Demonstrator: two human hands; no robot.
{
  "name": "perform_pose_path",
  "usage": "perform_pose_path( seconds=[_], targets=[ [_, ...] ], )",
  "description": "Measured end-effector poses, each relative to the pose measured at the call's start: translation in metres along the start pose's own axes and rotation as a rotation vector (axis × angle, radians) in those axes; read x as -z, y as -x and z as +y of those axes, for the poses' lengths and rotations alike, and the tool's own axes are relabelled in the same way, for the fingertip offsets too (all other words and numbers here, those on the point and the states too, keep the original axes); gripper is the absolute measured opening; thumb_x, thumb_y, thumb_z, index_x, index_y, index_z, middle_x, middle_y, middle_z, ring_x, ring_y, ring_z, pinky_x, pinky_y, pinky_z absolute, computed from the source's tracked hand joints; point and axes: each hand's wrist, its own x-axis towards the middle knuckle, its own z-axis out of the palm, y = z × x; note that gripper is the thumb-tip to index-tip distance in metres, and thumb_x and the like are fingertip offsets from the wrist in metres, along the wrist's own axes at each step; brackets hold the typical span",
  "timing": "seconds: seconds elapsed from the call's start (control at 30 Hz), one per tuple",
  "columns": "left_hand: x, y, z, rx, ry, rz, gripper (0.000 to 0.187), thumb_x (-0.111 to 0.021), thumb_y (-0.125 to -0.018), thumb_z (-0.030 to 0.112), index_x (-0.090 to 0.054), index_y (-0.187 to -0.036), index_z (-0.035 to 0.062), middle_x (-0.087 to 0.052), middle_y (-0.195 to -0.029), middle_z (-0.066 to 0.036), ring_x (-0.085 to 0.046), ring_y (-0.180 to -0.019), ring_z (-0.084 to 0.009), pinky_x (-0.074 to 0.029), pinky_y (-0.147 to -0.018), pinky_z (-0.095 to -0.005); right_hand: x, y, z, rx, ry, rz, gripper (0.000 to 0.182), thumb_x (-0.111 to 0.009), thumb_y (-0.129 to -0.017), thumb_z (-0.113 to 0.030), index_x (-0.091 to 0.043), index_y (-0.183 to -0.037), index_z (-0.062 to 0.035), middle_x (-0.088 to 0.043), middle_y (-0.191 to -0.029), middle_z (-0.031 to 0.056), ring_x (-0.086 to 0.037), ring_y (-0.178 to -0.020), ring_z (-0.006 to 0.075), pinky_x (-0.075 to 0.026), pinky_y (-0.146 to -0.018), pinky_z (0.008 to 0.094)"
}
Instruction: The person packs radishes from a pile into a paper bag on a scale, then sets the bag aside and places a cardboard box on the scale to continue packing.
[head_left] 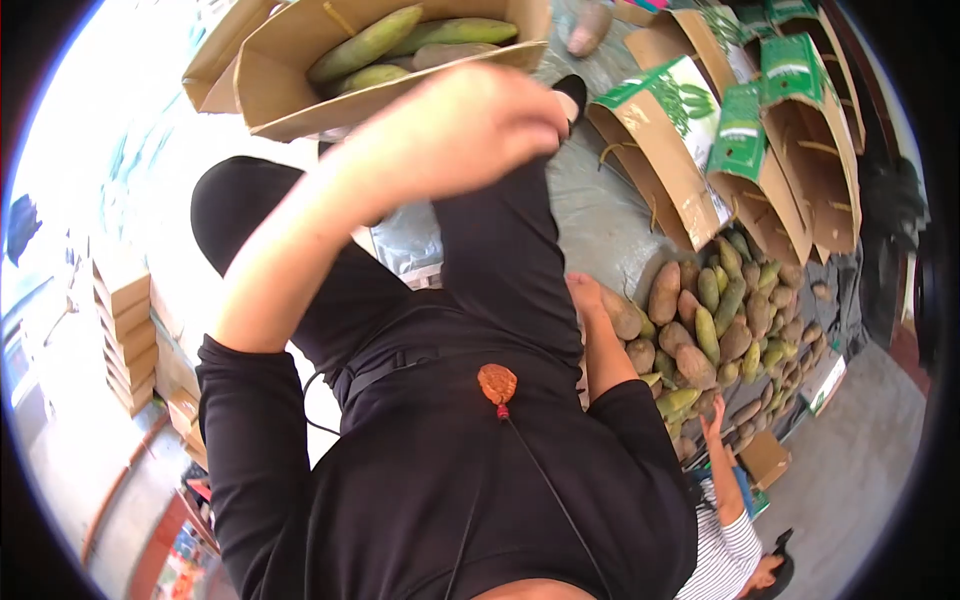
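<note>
My left hand is raised over my knee, in front of an open cardboard box. It is smeared by motion, its fingers bend downward, and I see nothing held in it. Inside the box lie several long green vegetables that look like green radishes. Down beside my thigh, my right hand is at the near edge of a heap of green and brown radishes. Its fingers are partly hidden, and I cannot make out whether it grips one.
Open cardboard boxes with green printed flaps stand to the right, past the heap. A co-worker in a striped shirt reaches toward the heap's lower edge. Stacked cartons stand at the left. A lone radish lies near the box.
</note>
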Motion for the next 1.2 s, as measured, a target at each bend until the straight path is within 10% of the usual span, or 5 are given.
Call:
perform_pose_path(
  seconds=[0.07, 0.37, 0.67, 0.93, 1.2],
  targets=[
    [0.035, 0.013, -0.016, 0.257, 0.062, 0.117, 0.017, -0.06, -0.087, 0.014, -0.066, -0.098, 0.003, -0.067, -0.086, -0.005, -0.062, -0.077, -0.0111, -0.049, -0.072, -0.026, 0.002, -0.006, 0.001, 0.0, 0.017, 0.006, 0.029, -0.059, -0.082, -0.012, -0.061, -0.11, -0.0065, -0.065, -0.086, 0.0044, -0.059, -0.064, 0.0138, -0.045, -0.053, 0.0294],
    [0.12, 0.118, -0.131, 0.518, -0.466, 0.491, 0.03, -0.063, -0.078, 0.009, -0.065, -0.107, 0.0037, -0.063, -0.109, -0.017, -0.058, -0.106, -0.027, -0.043, -0.094, -0.033, 0.015, -0.032, -0.009, 0.206, -0.209, -0.055, 0.022, -0.053, -0.087, -0.015, -0.061, -0.103, -0.0032, -0.064, -0.082, 0.0041, -0.059, -0.075, 0.0191, -0.049, -0.064, 0.0349],
    [0.134, 0.164, -0.18, 1.174, -0.024, 0.5, 0.068, -0.057, -0.083, 0.055, -0.044, -0.135, 0.0135, -0.049, -0.133, -0.013, -0.044, -0.124, -0.0277, -0.038, -0.095, -0.0473, 0.057, 0.056, -0.297, 0.553, 0.043, 0.105, 0.033, -0.06, -0.088, -0.026, -0.058, -0.111, -0.0032, -0.062, -0.088, 0.0026, -0.058, -0.075, 0.0102, -0.044, -0.059, 0.0223],
    [0.116, 0.153, -0.208, 1.138, -0.169, 0.281, 0.049, -0.059, -0.083, 0.047, -0.068, -0.081, -0.0013, -0.066, -0.064, -0.009, -0.064, -0.057, -0.0167, -0.052, -0.067, -0.0343, 0.0, 0.145, -0.498, 0.685, 0.763, 0.041, 0.052, -0.058, -0.08, -0.057, -0.065, -0.094, -0.0068, -0.066, -0.09, 0.0054, -0.062, -0.079, 0.0161, -0.049, -0.062, 0.03],
    [0.115, 0.164, -0.228, 1.264, -0.236, 0.152, 0.043, -0.052, -0.087, 0.039, -0.068, -0.081, -0.0015, -0.065, -0.064, -0.016, -0.067, -0.064, -0.0227, -0.052, -0.073, -0.0355, -0.053, 0.095, -0.534, 0.756, 1.169, 0.154, 0.035, -0.052, -0.073, -0.027, -0.066, -0.08, 0.0039, -0.065, -0.071, 0.0176, -0.065, -0.061, 0.0298, -0.052, -0.064, 0.038]
  ],
)
